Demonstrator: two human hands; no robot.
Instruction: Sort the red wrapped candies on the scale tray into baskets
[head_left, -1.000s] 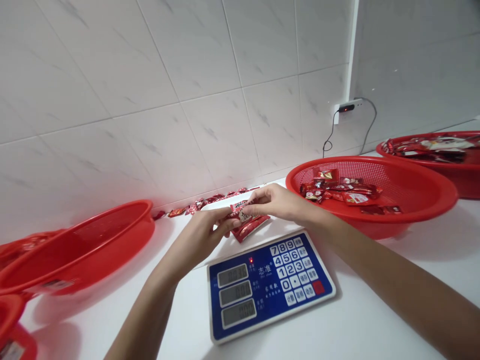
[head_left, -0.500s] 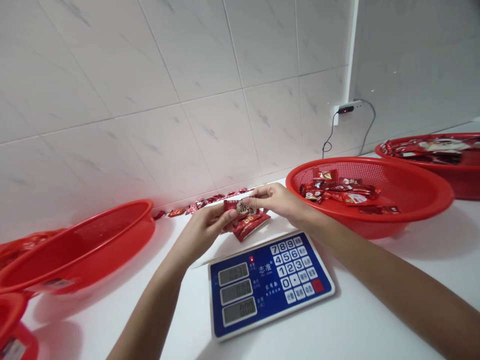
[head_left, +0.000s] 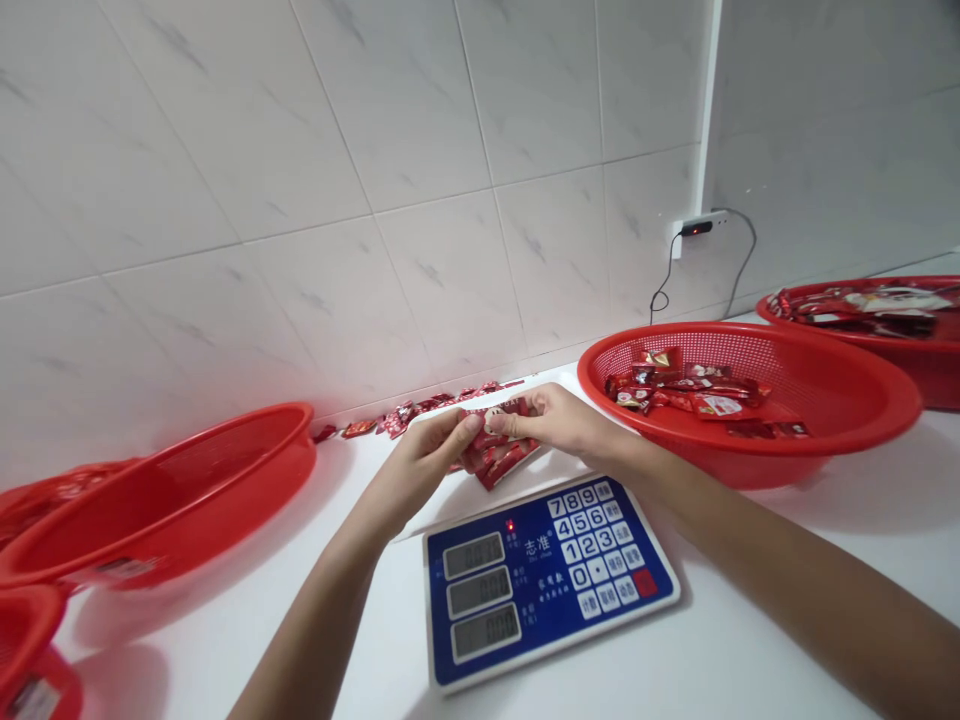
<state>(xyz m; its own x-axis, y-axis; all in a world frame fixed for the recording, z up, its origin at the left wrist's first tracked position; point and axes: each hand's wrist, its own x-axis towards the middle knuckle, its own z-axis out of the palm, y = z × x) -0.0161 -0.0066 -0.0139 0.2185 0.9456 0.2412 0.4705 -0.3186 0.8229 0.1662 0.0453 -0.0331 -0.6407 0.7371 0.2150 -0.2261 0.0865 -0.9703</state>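
Observation:
Over the white pan (head_left: 444,503) of a digital weighing scale (head_left: 547,620), my two hands hold one small red wrapped packet (head_left: 516,407) with pale print. My left hand (head_left: 433,448) pinches its left side between thumb and fingers. On the right side, my right hand (head_left: 559,420) grips it in the same way, thumb on the front. Just below the fingers more red wrapper (head_left: 504,466) shows; whether it rests on the pan or is held too, I cannot tell. The scale's blue panel, with displays and number keys, faces me.
A red perforated basket (head_left: 855,400) with several wrapped pieces stands at right, another filled red basket (head_left: 915,350) behind it. Red baskets (head_left: 247,490) line the left side. Loose red packets (head_left: 409,412) lie along the tiled wall. A cable (head_left: 664,280) hangs from a wall socket.
My fingers have closed in over the packet, covering more of its printed front. The view has shifted slightly, so everything sits a little lower and further right.

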